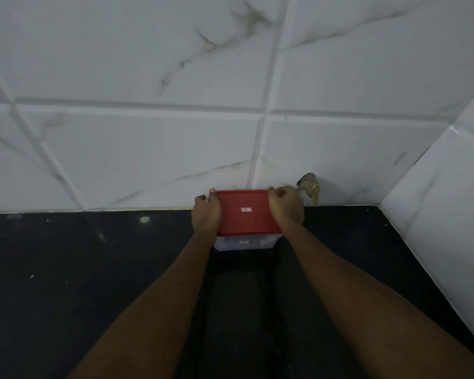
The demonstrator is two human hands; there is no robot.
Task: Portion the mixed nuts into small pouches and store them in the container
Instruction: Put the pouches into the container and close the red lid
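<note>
Head view. The left hand (206, 214) and the right hand (286, 207) are gripping the short ends of a red lid (246, 214), one at each end. Both sets of fingers are curling closed over the lid's far corners, with the thumbs lying along its near rim. One left fingertip (212, 190) is showing above the far-left corner, and the right fingers (278, 191) are folding over the far-right one.

The lid is sitting on a container (244, 243), which is standing at the far edge of the table (93, 269), right of centre and short of the far-right corner. Whether it is touching the wall (148, 77) cannot be told.

The lid and hands are covering most of the container. Only a low strip of its pale, translucent front wall is showing, with a small dark mark too blurred to read. What it is holding is hidden. A small red-and-white label (246, 209) at the lid's centre is also illegible.

The lid is flat, rectangular, round-cornered plastic. The table is black, glossy stone, flecked with pale specks. The wall is white, grey-veined tile with bevelled joints. A tarnished brass fitting (309, 188) is projecting from the wall just beside the right hand.
</note>
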